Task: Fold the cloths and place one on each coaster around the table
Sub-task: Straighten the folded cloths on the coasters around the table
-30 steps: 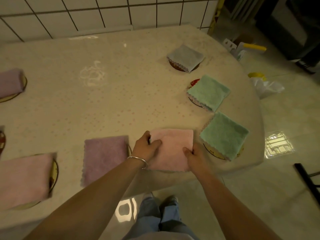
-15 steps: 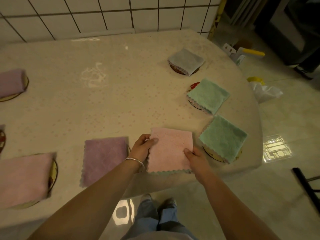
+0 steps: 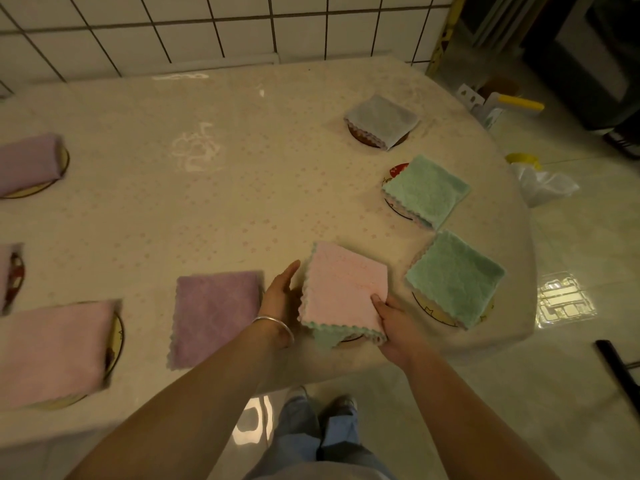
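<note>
Now the folded pink cloth (image 3: 344,289) sits nearly square — scalloped edge near, far corner tipped left. Right hand (image 3: 394,323) pinches its near-right corner; left hand (image 3: 278,296), fingers straight, touches its left edge.

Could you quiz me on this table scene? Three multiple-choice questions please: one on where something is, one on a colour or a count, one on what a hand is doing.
1. Where does the grey cloth lie?
A. far right of the table
B. near left corner
C. on the floor

2. How many green cloths lie on coasters?
A. none
B. two
C. four

3. What is the right hand doing?
A. hanging idle
B. pressing the wall
C. gripping the pink cloth

Answers:
1. A: it sits on a coaster near the far right edge.
2. B: one green cloth and another beside it.
3. C: its thumb lies on the cloth's near right corner.
</note>
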